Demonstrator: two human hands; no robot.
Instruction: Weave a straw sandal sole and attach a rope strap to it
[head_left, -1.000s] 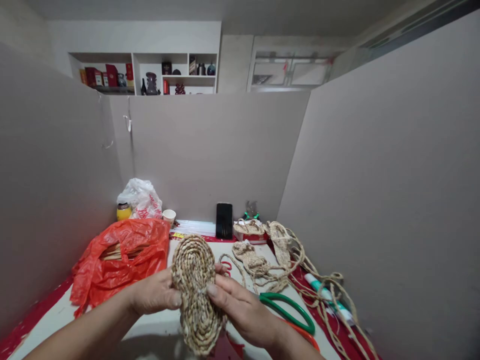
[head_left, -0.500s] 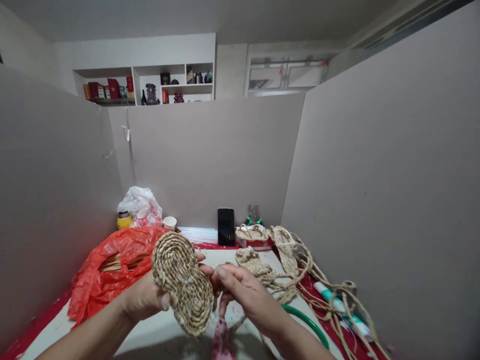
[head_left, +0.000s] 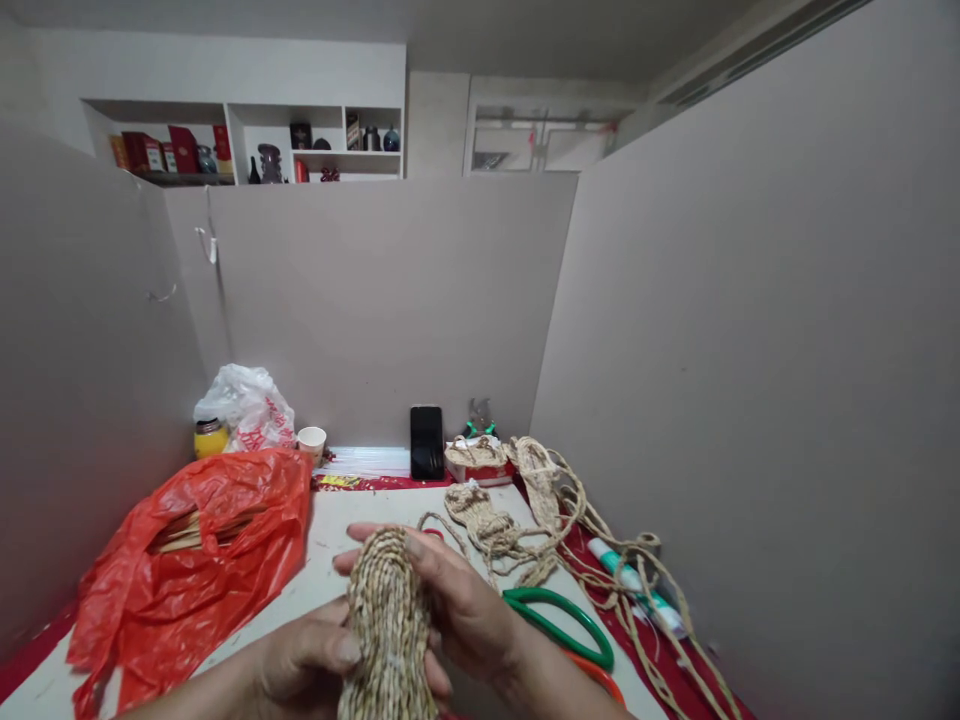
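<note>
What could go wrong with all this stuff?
The left hand and right hand both hold the woven sole; squeezing hard might bend its braided rows out of shape.

The loose rope lies in crossing loops near the green loop, so it could snag or tangle.

The paper cup stands right by the red plastic bag; a tug on the bag might knock it over.

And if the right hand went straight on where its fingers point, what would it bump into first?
The right hand is holding the woven piece; past that, it points forward and left, so probably the red plastic bag comes first. Its height is unclear, so it might pass over.
</note>
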